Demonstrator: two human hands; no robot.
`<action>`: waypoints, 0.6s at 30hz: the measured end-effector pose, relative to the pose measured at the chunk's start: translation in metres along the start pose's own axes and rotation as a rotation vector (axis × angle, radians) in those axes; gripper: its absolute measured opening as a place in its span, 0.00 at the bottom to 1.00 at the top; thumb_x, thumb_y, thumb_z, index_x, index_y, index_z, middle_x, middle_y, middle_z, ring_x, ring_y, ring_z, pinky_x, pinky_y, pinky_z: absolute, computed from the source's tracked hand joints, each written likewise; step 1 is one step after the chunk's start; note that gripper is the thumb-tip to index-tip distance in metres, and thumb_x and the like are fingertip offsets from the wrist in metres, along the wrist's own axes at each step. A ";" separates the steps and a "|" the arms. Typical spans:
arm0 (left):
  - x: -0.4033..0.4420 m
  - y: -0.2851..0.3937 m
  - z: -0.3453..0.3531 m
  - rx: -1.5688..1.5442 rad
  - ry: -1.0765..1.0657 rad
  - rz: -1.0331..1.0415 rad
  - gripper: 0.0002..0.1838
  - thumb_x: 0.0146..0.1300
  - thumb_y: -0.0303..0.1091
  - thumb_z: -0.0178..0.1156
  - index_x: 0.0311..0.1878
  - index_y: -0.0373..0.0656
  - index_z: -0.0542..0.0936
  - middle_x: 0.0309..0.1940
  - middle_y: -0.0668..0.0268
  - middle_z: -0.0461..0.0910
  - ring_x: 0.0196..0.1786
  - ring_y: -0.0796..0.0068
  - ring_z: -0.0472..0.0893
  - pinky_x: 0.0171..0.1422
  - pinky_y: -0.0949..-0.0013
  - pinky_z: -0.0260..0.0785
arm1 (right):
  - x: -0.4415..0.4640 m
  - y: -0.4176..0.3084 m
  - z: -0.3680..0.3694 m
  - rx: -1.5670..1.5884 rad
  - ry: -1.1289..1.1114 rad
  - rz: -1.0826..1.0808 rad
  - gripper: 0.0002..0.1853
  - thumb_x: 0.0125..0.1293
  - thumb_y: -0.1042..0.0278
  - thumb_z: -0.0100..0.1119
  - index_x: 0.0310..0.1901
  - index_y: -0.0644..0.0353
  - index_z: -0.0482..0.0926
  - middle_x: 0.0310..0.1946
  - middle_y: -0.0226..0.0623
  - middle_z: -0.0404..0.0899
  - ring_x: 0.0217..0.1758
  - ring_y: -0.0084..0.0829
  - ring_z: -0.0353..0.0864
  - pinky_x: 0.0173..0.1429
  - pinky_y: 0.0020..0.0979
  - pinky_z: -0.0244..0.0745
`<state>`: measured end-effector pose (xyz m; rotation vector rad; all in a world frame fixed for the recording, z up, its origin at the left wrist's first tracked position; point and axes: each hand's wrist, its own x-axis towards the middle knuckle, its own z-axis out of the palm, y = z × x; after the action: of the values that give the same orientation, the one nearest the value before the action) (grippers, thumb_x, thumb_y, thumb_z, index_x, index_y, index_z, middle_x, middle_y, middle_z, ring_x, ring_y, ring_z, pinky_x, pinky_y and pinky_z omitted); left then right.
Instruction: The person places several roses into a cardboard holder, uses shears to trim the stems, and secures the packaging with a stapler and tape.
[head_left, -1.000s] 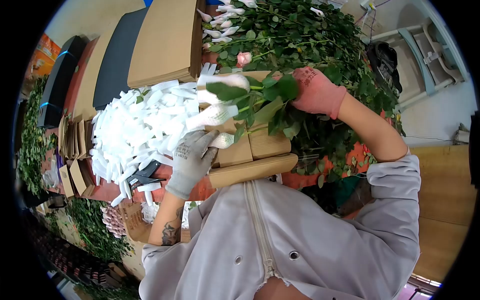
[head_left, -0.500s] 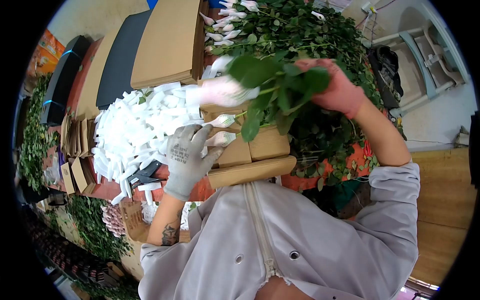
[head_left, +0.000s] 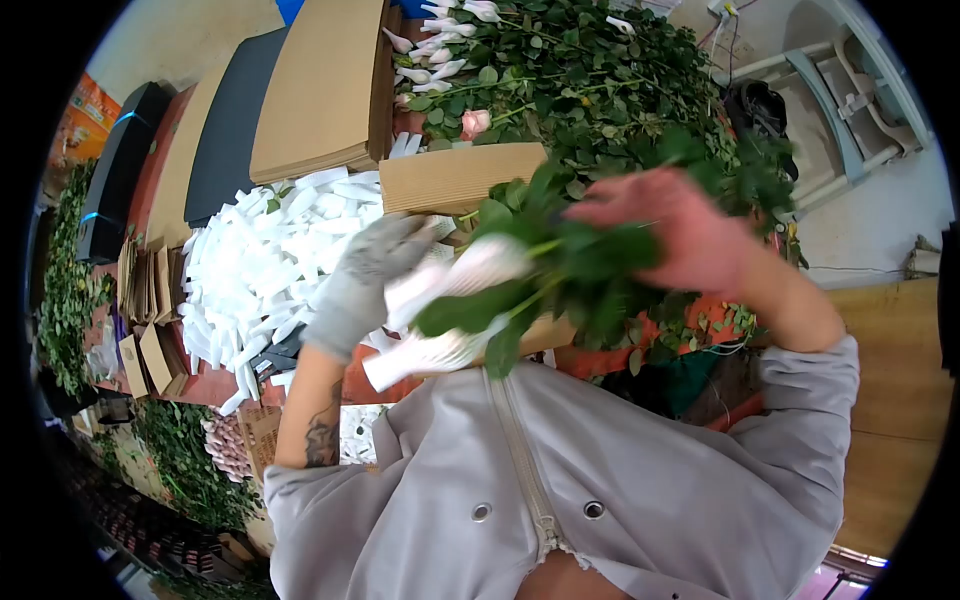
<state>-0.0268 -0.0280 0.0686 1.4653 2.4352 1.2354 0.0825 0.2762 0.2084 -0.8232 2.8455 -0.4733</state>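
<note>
My right hand (head_left: 665, 230), in a pink glove and blurred by motion, is closed round the leafy stems of several roses (head_left: 590, 265). Their heads, in white foam net sleeves (head_left: 435, 355), point left and hang over the near part of the cardboard. My left hand (head_left: 375, 270), in a grey glove, is beside the sleeved heads at the left edge of a corrugated cardboard wrap (head_left: 460, 178). Its fingertips reach the cardboard and are partly hidden, so what they hold, if anything, cannot be made out. The roses cover much of the wrap.
White foam sleeves (head_left: 265, 270) lie heaped left of my left hand, with a black tool (head_left: 280, 357) at their lower edge. Cardboard sheets (head_left: 320, 85) are stacked behind. Leafy roses (head_left: 600, 80) cover the back right of the table. A pale chair (head_left: 835, 110) stands at right.
My right hand has moved down and nearer my body with the roses, whose heads swung lower. My left hand has moved up from the lower sleeved heads toward the cardboard's upper left.
</note>
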 end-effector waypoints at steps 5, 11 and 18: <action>-0.043 0.014 -0.040 0.116 0.284 -0.318 0.16 0.50 0.24 0.59 0.45 0.38 0.79 0.43 0.57 0.79 0.49 0.56 0.77 0.54 0.61 0.69 | 0.056 0.000 0.099 -0.365 -0.358 0.179 0.23 0.60 0.61 0.48 0.59 0.49 0.70 0.38 0.37 0.76 0.42 0.35 0.78 0.43 0.36 0.71; -0.043 0.041 -0.001 0.278 0.132 -0.218 0.25 0.48 0.38 0.66 0.51 0.42 0.77 0.49 0.59 0.76 0.50 0.58 0.75 0.56 0.59 0.66 | 0.050 0.010 0.134 -0.411 -0.168 0.272 0.23 0.60 0.62 0.49 0.59 0.53 0.69 0.45 0.40 0.74 0.47 0.35 0.78 0.46 0.38 0.73; -0.044 0.026 0.021 0.081 0.229 -0.253 0.25 0.42 0.29 0.67 0.48 0.44 0.76 0.43 0.60 0.78 0.51 0.56 0.74 0.57 0.57 0.63 | 0.015 0.020 0.092 -0.259 -0.080 0.133 0.32 0.55 0.55 0.57 0.61 0.58 0.66 0.55 0.44 0.69 0.57 0.41 0.71 0.63 0.38 0.64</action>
<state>0.0251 -0.0430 0.0559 1.0367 2.7404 1.3262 0.0806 0.2603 0.1149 -0.6675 2.8990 -0.0538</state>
